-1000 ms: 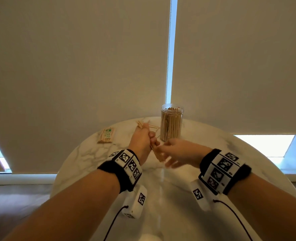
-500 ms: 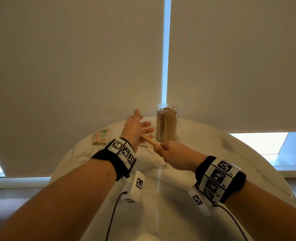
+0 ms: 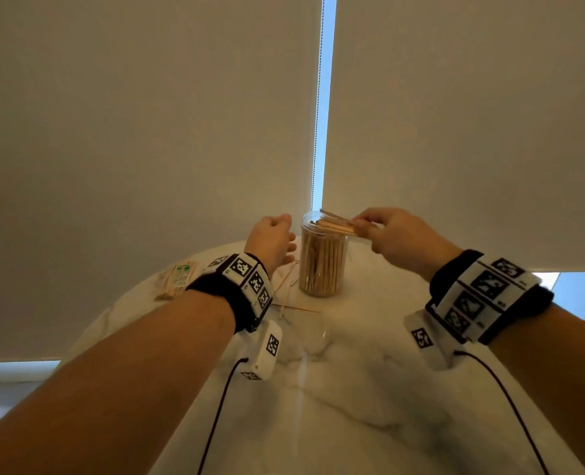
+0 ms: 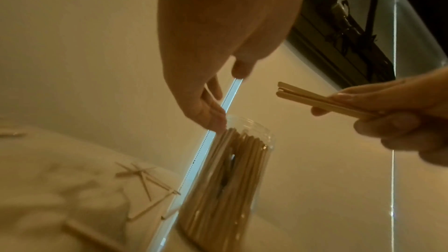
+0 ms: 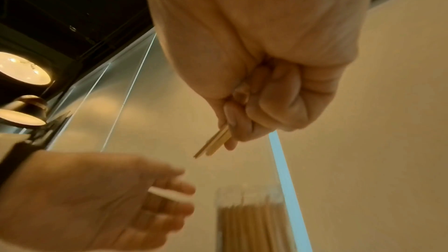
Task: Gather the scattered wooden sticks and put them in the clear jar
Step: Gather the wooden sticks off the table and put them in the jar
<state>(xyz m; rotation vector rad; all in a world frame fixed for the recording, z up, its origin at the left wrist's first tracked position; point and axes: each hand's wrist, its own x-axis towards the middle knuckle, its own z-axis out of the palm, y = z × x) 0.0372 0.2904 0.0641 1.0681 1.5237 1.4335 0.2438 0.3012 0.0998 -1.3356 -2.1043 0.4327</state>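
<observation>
1. The clear jar (image 3: 323, 260) stands upright on the round marble table (image 3: 353, 389), packed with wooden sticks standing on end, and its mouth is uncovered.
2. The right hand (image 3: 399, 236) is up above the jar's rim, thumb and fingers pinched tight on a small bundle of sticks (image 3: 337, 223).
3. That bundle lies close to level, its free ends reaching across over the jar's mouth; the wrist view shows the tips (image 5: 213, 146) poking out below the curled fingers.
4. The left hand (image 3: 271, 240) hovers just to the left of the jar, up near its rim and off the table.
5. Its fingers (image 4: 213, 114) hang loosely curled with nothing in them, the tips close by the jar's rim; whether they touch it I can't tell.
6. Loose sticks (image 3: 293, 305) still lie on the table at the jar's foot, to its left and in front, some crossing each other (image 4: 145, 181).
7. Further left of the jar, well apart from it, a small packet with a green label (image 3: 178, 277) lies flat near the table's edge.
</observation>
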